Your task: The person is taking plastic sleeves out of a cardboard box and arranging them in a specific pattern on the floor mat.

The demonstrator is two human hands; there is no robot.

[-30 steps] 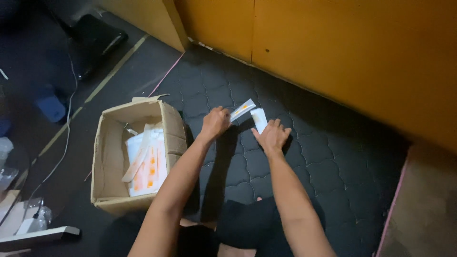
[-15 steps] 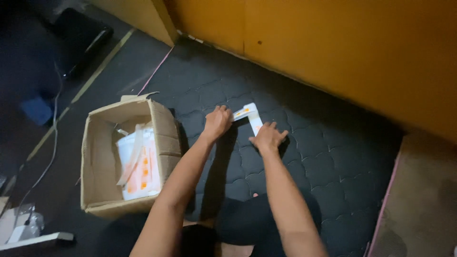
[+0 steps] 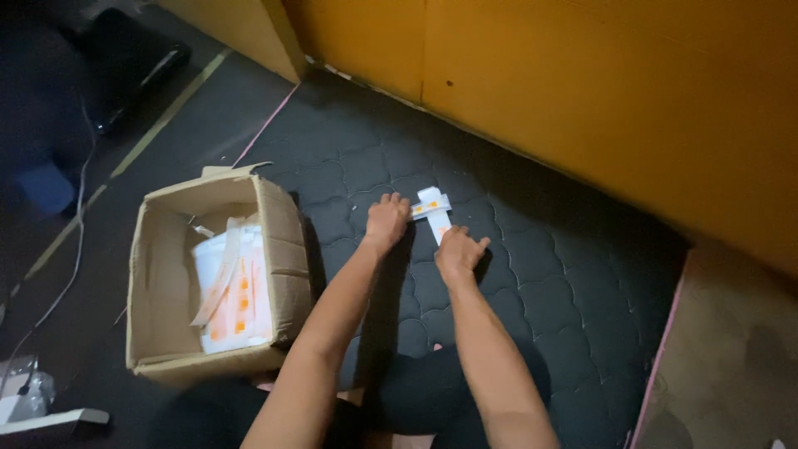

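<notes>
Both hands on a small white packet, down on the dark quilted mat.

The white packet [image 3: 434,208] with orange marks lies flat on the dark quilted mat [image 3: 549,291], close to the orange wall panel [image 3: 623,100], and both hands are on it: the left hand [image 3: 386,220] presses its left end with fingers curled down, the right hand [image 3: 459,252] pins the lower strip with fingers spread flat. Neither hand lifts it off the mat. Out to the left, just beside the left forearm, an open cardboard box [image 3: 283,249] stands on the mat's edge, holding a stack of white sheets with orange print [image 3: 237,291]. Further left, a thin cable [image 3: 75,249] trails over the dark floor.
</notes>
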